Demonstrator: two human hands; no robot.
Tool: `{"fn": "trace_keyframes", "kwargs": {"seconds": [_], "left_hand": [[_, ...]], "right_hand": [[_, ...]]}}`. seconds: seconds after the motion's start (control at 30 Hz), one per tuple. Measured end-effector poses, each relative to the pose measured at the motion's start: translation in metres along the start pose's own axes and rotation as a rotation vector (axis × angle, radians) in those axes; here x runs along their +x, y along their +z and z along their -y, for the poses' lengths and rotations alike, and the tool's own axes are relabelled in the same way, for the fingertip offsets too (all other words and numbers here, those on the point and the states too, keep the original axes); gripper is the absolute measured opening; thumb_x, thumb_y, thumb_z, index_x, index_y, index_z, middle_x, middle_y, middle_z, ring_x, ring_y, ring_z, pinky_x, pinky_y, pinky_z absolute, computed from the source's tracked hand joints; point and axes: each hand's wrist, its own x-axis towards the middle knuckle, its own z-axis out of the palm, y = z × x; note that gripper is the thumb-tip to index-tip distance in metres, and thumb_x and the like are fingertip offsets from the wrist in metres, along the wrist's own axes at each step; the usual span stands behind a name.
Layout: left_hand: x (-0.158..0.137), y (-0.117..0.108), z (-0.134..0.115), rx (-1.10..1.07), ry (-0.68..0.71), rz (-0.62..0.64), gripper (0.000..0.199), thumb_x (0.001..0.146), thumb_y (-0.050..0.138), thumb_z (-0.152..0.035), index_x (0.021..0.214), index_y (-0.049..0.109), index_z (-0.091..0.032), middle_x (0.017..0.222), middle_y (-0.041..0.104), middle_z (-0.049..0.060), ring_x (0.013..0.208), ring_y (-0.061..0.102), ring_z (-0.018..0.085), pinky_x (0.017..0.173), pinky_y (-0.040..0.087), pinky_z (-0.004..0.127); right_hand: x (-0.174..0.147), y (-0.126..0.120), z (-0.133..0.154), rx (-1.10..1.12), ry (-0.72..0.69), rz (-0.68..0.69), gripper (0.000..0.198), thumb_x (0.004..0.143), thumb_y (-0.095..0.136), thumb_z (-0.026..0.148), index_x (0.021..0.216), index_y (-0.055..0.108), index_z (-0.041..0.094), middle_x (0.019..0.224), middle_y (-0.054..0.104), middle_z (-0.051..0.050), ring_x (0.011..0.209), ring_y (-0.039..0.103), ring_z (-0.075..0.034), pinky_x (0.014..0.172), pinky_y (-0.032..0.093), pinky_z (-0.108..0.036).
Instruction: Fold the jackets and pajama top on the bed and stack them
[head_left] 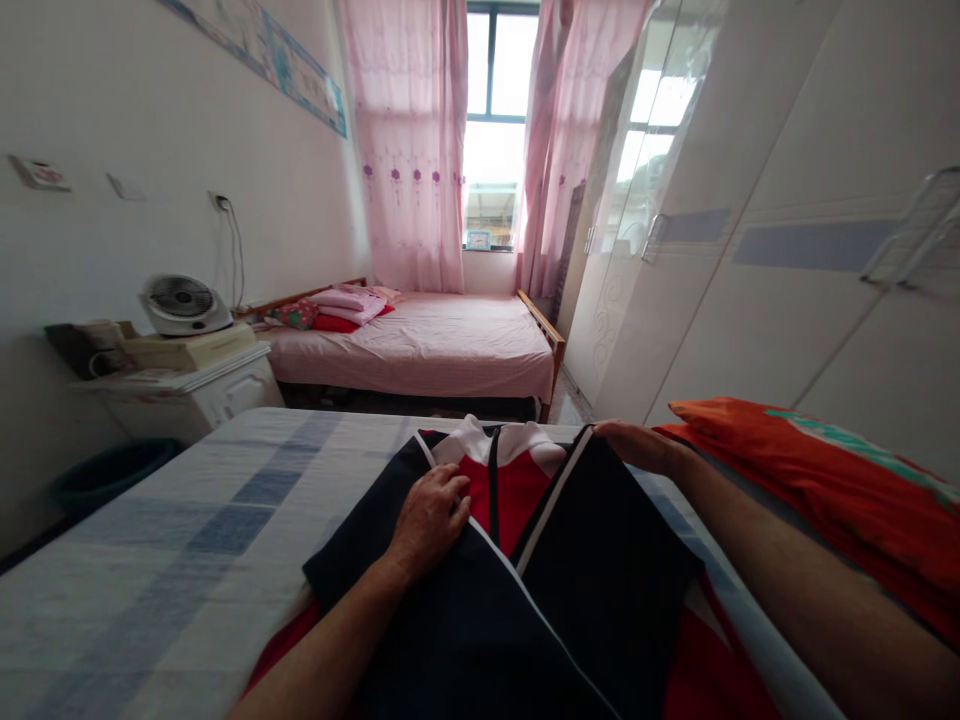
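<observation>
A dark navy and red jacket (pixel 600 570) with white piping and a white collar lies spread on the bed nearest me. Its front panels fold across each other, and a red inside with a dark zipper strip shows at the neck. My left hand (pixel 431 515) rests on the left panel near the collar, its fingers loosely bent over the white-edged border. At the upper corner of the right panel, my right hand (pixel 637 445) grips the jacket's edge; its fingertips are partly hidden behind the cloth.
The jacket lies on a blue-striped sheet (pixel 187 600). To the right is an orange pillow (pixel 810 480) beside white wardrobes (pixel 750 330). A pink-covered bed (pixel 450 340) stands by the window. At left, a small fan (pixel 186 303) sits above a cabinet (pixel 232 390) and a dark bin (pixel 112 475).
</observation>
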Motion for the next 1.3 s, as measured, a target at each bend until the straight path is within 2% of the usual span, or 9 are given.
{"fn": "trace_keyframes", "kwargs": {"seconds": [0.17, 0.3, 0.43, 0.6, 0.77, 0.93, 1.07, 1.13, 1.3], "left_hand": [[0.000, -0.003, -0.002, -0.010, -0.014, 0.006, 0.024, 0.085, 0.050, -0.025, 0.105, 0.063, -0.021, 0.121, 0.057, 0.007, 0.113, 0.051, 0.023, 0.100, 0.039, 0.039], [0.001, -0.004, -0.004, -0.011, -0.018, 0.006, 0.024, 0.085, 0.051, -0.026, 0.105, 0.063, -0.021, 0.120, 0.058, 0.007, 0.112, 0.052, 0.023, 0.100, 0.039, 0.039], [0.001, -0.002, -0.004, -0.007, -0.019, 0.000, 0.024, 0.086, 0.049, -0.027, 0.106, 0.062, -0.022, 0.120, 0.058, 0.007, 0.112, 0.051, 0.022, 0.102, 0.037, 0.038], [0.001, -0.002, -0.004, -0.003, -0.023, 0.003, 0.023, 0.085, 0.051, -0.026, 0.105, 0.062, -0.022, 0.120, 0.057, 0.007, 0.111, 0.052, 0.022, 0.101, 0.038, 0.038], [0.001, -0.005, -0.005, 0.008, -0.026, 0.021, 0.024, 0.086, 0.050, -0.027, 0.105, 0.063, -0.022, 0.120, 0.057, 0.007, 0.112, 0.051, 0.022, 0.101, 0.038, 0.038], [0.002, -0.006, -0.005, 0.015, -0.032, 0.032, 0.024, 0.086, 0.050, -0.027, 0.106, 0.062, -0.023, 0.122, 0.057, 0.006, 0.113, 0.051, 0.022, 0.101, 0.038, 0.038], [0.002, -0.003, -0.003, 0.020, -0.027, 0.033, 0.024, 0.086, 0.050, -0.027, 0.106, 0.062, -0.023, 0.122, 0.057, 0.006, 0.113, 0.051, 0.022, 0.101, 0.039, 0.038], [0.001, -0.002, -0.002, 0.019, -0.024, 0.032, 0.025, 0.086, 0.050, -0.028, 0.107, 0.062, -0.023, 0.123, 0.056, 0.005, 0.114, 0.051, 0.022, 0.101, 0.039, 0.038], [0.001, -0.001, -0.001, 0.010, -0.022, 0.031, 0.025, 0.086, 0.050, -0.028, 0.107, 0.062, -0.022, 0.123, 0.056, 0.006, 0.114, 0.051, 0.023, 0.100, 0.039, 0.039]], "right_hand": [[-0.003, -0.005, 0.002, -0.001, 0.068, 0.078, 0.035, 0.079, 0.053, 0.041, 0.100, 0.068, 0.017, 0.103, 0.069, -0.007, 0.099, 0.061, -0.022, 0.093, 0.042, -0.037], [0.001, -0.003, -0.008, -0.035, 0.123, -0.009, 0.035, 0.075, 0.062, 0.044, 0.098, 0.067, 0.018, 0.105, 0.068, -0.007, 0.097, 0.061, -0.021, 0.089, 0.044, -0.034], [0.000, 0.009, -0.018, 0.047, 0.083, -0.128, 0.042, 0.071, 0.066, 0.048, 0.103, 0.062, 0.020, 0.096, 0.069, -0.005, 0.085, 0.064, -0.019, 0.082, 0.049, -0.033], [-0.007, 0.015, -0.027, 0.077, 0.056, -0.115, 0.043, 0.068, 0.068, 0.053, 0.090, 0.066, 0.016, 0.101, 0.068, -0.010, 0.094, 0.062, -0.023, 0.087, 0.048, -0.034], [-0.008, 0.012, -0.033, 0.051, 0.095, -0.099, 0.044, 0.073, 0.064, 0.052, 0.099, 0.067, 0.016, 0.102, 0.069, -0.010, 0.093, 0.063, -0.022, 0.088, 0.047, -0.035], [-0.013, 0.010, -0.025, 0.094, 0.002, -0.089, 0.036, 0.076, 0.061, 0.044, 0.099, 0.068, 0.017, 0.104, 0.069, -0.008, 0.100, 0.061, -0.023, 0.094, 0.043, -0.034], [-0.018, 0.010, -0.016, 0.161, -0.034, -0.115, 0.039, 0.079, 0.051, 0.048, 0.099, 0.067, 0.019, 0.105, 0.069, -0.008, 0.101, 0.061, -0.025, 0.092, 0.045, -0.037], [-0.016, 0.012, -0.012, 0.061, -0.023, -0.156, 0.043, 0.080, 0.047, 0.052, 0.097, 0.067, 0.018, 0.101, 0.069, -0.008, 0.098, 0.062, -0.024, 0.087, 0.047, -0.036], [-0.001, 0.020, -0.014, -0.490, 0.020, -0.473, 0.044, 0.079, 0.044, 0.058, 0.078, 0.062, 0.019, 0.074, 0.067, -0.004, 0.073, 0.062, -0.020, 0.069, 0.047, -0.031]]}}
